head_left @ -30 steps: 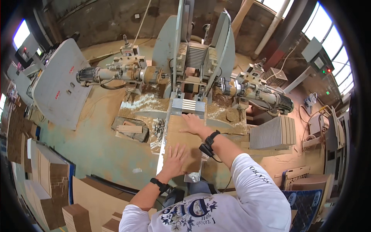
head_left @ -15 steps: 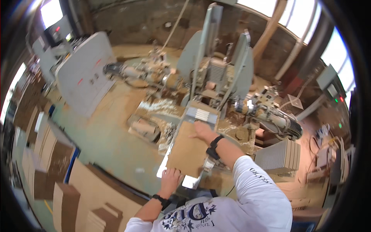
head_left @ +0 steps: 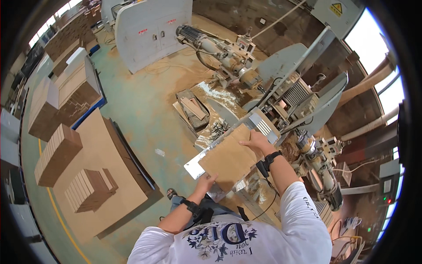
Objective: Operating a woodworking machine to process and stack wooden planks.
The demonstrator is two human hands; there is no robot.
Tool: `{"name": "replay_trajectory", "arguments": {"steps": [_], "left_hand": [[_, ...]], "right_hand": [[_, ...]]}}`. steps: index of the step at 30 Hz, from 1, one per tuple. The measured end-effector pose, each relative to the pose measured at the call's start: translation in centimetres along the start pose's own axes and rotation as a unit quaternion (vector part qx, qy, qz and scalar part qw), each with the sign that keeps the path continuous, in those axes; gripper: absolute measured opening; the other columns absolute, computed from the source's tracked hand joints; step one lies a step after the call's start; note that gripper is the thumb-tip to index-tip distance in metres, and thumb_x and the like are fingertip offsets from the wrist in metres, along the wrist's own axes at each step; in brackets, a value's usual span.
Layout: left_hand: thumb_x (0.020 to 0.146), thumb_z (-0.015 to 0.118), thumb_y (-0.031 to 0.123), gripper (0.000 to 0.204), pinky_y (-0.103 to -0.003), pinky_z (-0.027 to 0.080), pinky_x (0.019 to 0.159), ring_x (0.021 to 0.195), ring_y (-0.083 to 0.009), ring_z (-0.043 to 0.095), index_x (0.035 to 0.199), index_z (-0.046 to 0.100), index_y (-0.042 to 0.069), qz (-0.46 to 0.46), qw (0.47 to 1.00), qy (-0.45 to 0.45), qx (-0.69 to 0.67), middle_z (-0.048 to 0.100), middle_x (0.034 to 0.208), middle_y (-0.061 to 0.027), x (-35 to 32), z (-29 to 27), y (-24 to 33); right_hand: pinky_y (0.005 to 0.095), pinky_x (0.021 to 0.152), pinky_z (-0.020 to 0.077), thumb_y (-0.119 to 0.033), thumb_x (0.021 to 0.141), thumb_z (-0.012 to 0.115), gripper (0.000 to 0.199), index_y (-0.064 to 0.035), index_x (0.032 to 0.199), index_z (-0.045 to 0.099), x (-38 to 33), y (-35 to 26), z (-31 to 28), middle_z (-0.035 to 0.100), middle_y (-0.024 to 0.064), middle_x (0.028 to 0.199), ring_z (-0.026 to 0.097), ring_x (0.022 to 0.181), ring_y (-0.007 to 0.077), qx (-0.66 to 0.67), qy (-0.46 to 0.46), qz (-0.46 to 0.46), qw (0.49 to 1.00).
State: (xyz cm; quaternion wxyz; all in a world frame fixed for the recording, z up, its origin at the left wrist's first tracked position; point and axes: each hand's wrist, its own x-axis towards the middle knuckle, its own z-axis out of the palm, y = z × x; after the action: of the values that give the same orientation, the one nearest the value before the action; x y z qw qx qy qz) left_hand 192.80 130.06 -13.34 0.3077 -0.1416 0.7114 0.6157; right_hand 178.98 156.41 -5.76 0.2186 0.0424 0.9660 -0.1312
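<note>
view from above, w/ a person at a big grey woodworking machine (head_left: 281, 94) in a dusty workshop. the step in hand looks like feeding a flat brown board (head_left: 228, 156) into the machine. the board lies on the machine's metal feed table (head_left: 195, 165), its far end just short of the ribbed infeed plate (head_left: 263, 127).

right hand (head_left: 256, 141) rests on the board's far edge, fingers spread flat and pressing down, not curled round anything. left hand (head_left: 206, 179) is at the near edge, fingers bent over the rim; whether they truly pinch it i can't tell, the fingertips are too small to read.

next move, as i judge it: push the board straight on past the right fingertips toward the infeed plate, keeping it square and flat, w/ both hands clear of the intake.

the board: 1 thin rectangular panel, plain tan-brown, matt, looks like fibreboard, no visible marks, corners crisp. beyond the right fingers sit motors and guards; sawdust lies around them. behind the left hand, well apart on the green floor, are stacks of similar brown panels (head_left: 66, 132).
</note>
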Motion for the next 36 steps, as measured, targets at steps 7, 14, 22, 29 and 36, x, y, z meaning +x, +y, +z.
{"name": "replay_trajectory", "arguments": {"steps": [7,14,22,29,36], "left_hand": [[0.079,0.066,0.022,0.044,-0.029,0.045,0.079,0.093,-0.0156,0.057,0.115,0.052,0.002,0.000,0.943,-0.104,-0.315,0.059,0.106,-0.0061,1.2,1.2,0.8],[0.074,0.069,0.014,0.046,-0.028,0.046,0.079,0.091,-0.0183,0.058,0.113,0.048,-0.002,0.190,0.918,-0.073,-0.340,0.059,0.106,-0.0090,-2.4,-0.3,4.8],[0.066,0.076,0.020,0.055,-0.030,0.048,0.078,0.088,-0.0208,0.062,0.105,0.044,-0.002,0.303,0.943,0.098,-0.094,0.063,0.095,-0.0145,0.9,-0.3,3.1],[0.066,0.076,0.012,0.048,-0.029,0.048,0.075,0.087,-0.0171,0.061,0.100,0.043,0.003,0.335,0.933,0.128,-0.018,0.062,0.095,-0.0111,-1.9,-1.2,5.9],[0.068,0.074,0.011,0.051,-0.028,0.046,0.080,0.094,-0.0160,0.057,0.106,0.042,0.002,0.267,0.955,0.079,-0.103,0.058,0.104,-0.0100,-0.5,-1.1,4.4]], "right_hand": [[0.0399,0.077,0.0451,-0.064,0.055,0.069,0.084,0.0025,0.102,0.049,-0.4,0.9,0.2,0.059,0.0229,0.093,0.058,0.091,0.0357,-0.030,0.017,0.003,0.999],[0.0400,0.077,0.0456,-0.053,0.055,0.076,0.085,0.0020,0.110,0.042,-4.4,0.3,-2.0,0.059,0.0232,0.094,0.057,0.091,0.0376,0.099,0.190,-0.064,0.975],[0.0344,0.094,0.0382,-0.006,0.063,0.078,0.087,-0.0043,0.132,0.024,-1.9,2.3,3.3,0.042,0.0098,0.125,0.044,0.114,0.0223,0.475,0.177,-0.179,0.843],[0.0350,0.094,0.0390,-0.006,0.058,0.080,0.084,-0.0028,0.125,0.028,-2.8,0.9,1.7,0.045,0.0104,0.120,0.048,0.109,0.0223,0.476,0.180,-0.178,0.842],[0.0357,0.095,0.0377,-0.011,0.061,0.079,0.088,-0.0047,0.130,0.025,-1.8,1.1,3.5,0.044,0.0126,0.121,0.044,0.114,0.0244,0.561,0.137,-0.185,0.795]]}}
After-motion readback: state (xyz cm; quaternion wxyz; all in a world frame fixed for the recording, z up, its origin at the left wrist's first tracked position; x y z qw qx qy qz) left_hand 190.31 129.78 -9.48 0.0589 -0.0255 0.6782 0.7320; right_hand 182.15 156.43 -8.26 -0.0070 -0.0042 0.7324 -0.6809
